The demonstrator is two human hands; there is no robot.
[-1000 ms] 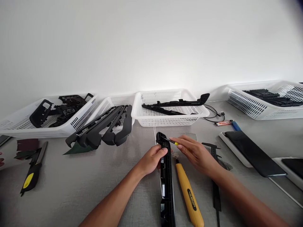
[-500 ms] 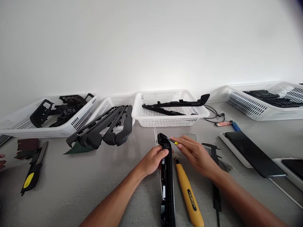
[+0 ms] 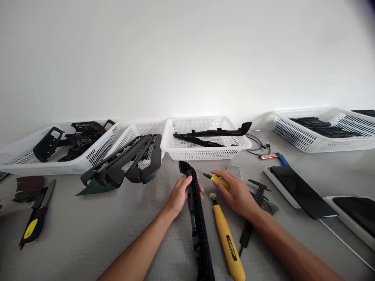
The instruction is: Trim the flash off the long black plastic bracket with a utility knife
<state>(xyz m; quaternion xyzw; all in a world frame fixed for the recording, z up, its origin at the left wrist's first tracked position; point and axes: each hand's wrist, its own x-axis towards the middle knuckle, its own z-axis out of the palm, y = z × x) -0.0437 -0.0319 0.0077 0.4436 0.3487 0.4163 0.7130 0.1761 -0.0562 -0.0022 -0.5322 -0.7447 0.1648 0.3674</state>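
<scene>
A long black plastic part (image 3: 198, 222) with a bent upper end runs toward me, held in my left hand (image 3: 180, 194) just below that end. My right hand (image 3: 236, 191) grips a small yellow-handled tool (image 3: 219, 181); its thin tip points left at the part's upper end, and whether it touches is too fine to tell. Between the hands lies a yellow power tool (image 3: 227, 242) with a small round head. Under and beside my right hand is a black caliper (image 3: 259, 193), partly hidden by the wrist.
Behind stand white baskets (image 3: 205, 155) of black parts, with long dark parts (image 3: 117, 171) leaning out of one. At left are a yellow-black knife (image 3: 35, 226) and sandpaper (image 3: 29, 183). Phones (image 3: 303, 191) and a blue lighter-like item (image 3: 283, 159) are at right. Someone's fingers show at the left edge.
The part's upper end has moved left and tilted, with my left hand. My right hand has drawn the yellow-handled tool back from it, showing more of the handle. The view has shifted slightly.
</scene>
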